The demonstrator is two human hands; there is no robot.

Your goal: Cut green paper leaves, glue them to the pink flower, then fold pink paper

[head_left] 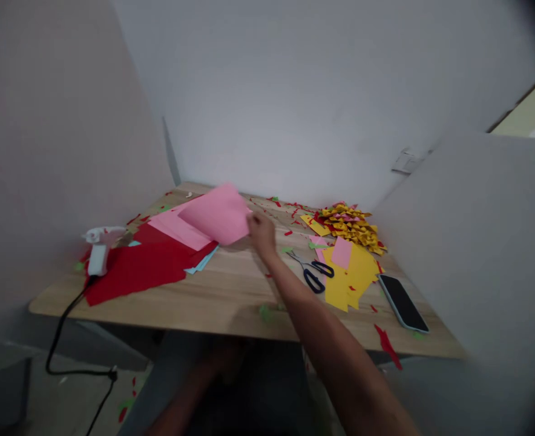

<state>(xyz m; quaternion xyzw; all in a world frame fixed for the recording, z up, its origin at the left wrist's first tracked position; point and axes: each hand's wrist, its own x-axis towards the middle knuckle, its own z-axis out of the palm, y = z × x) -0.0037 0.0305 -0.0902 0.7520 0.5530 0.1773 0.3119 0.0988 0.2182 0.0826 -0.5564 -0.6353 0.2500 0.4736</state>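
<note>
My right hand (262, 233) is closed on the right edge of a pink paper sheet (219, 213), which is lifted and slightly blurred. Under it lie more pink sheets (177, 228), resting partly on red paper (144, 269). Light blue paper (201, 260) pokes out beside the red. My left hand (231, 357) is low in my lap, below the table edge, dark and blurred, so its fingers do not show clearly. To the right of my right hand, dark-handled scissors (313, 278) lie partly spread, touching yellow paper (362, 269) with a small pink piece (341, 252) on it.
A white glue gun (98, 257) stands at the left on the red paper, its black cable (61, 327) hanging off the table. A heap of folded yellow and pink paper pieces (353, 225) sits at the back right. A phone (402, 303) lies near the right edge. Red and green scraps are scattered about.
</note>
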